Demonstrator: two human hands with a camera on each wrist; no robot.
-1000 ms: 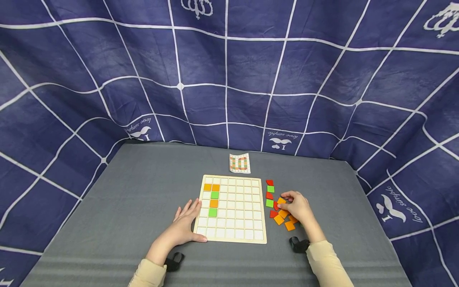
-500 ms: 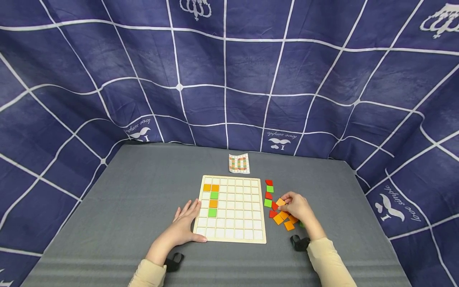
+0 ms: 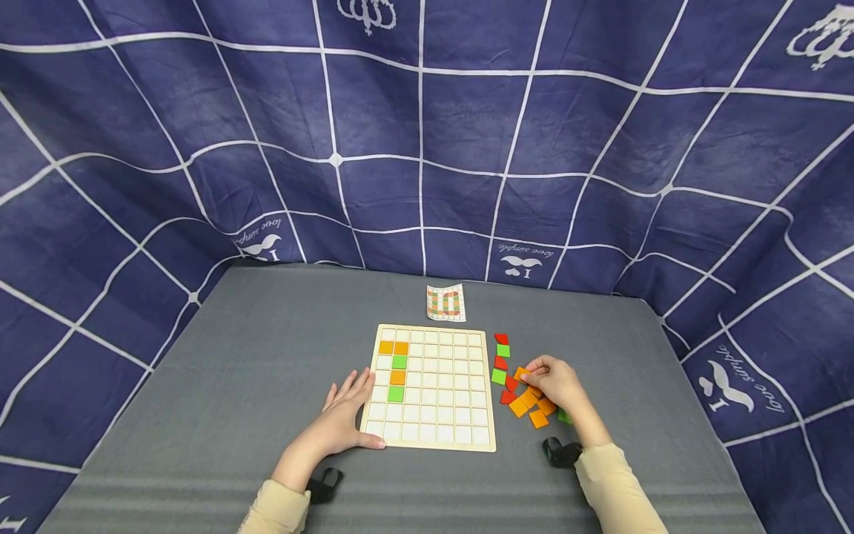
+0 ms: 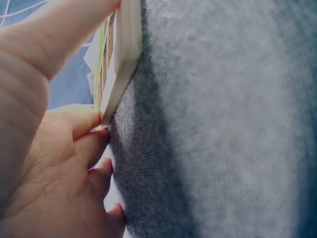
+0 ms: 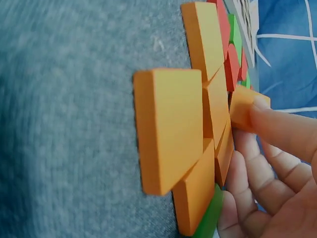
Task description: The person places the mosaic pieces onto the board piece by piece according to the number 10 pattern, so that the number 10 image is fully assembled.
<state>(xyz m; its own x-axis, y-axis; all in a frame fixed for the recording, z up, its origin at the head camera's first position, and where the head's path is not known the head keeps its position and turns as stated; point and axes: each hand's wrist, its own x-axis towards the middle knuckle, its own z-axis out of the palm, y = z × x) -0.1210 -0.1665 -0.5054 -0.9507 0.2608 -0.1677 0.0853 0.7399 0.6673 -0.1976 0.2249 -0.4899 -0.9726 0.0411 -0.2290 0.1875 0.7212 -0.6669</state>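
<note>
My left hand (image 3: 343,421) lies beside the pale grid board (image 3: 437,440), fingers spread along its left edge and thumb at the near-left corner. In the left wrist view, fingertips touch the board's side (image 4: 130,37). Orange and green square tiles (image 3: 398,362) sit in some of the board's left cells. To the right of the board, my right hand (image 3: 555,382) pinches an orange square tile (image 5: 241,106), the thumb on its face. Other orange tiles (image 5: 176,121) lie in an overlapping heap beside that hand. A green tile (image 5: 210,213) shows partly under the heap.
Red and green tiles (image 3: 503,351) form a loose column between the board and the right hand. A small printed card (image 3: 445,303) with a coloured grid pattern lies behind the board. Grey cloth (image 3: 287,334) covers the table, and a blue checked curtain (image 3: 460,126) rises behind.
My right hand has shifted slightly at the heap, and its fingers now pinch the orange tile at the far side. More of the green tile shows near the wrist. The left hand stays put.
</note>
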